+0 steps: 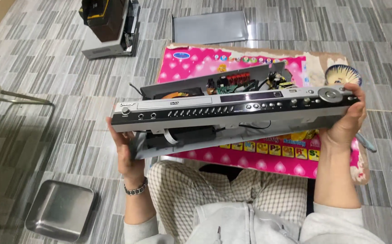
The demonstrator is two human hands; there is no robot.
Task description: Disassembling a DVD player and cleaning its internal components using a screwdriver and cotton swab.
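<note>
You've got the long silver disc player with black front panel (232,110) lifted over your lap, above the pink heart-print board (268,156), held endwise: left hand (126,156) cupped under one end, right hand (343,122) wrapped round the other w/ fingers over the top edge. Both grips pressed on the casing. It looks stiff but likely awkward, not heavy; top cover's off, so circuit boards (236,81) are exposed and fragile. Front panel seems to hang loose from the chassis w/ cables between, so hold by the metal ends, not the plastic.
</note>
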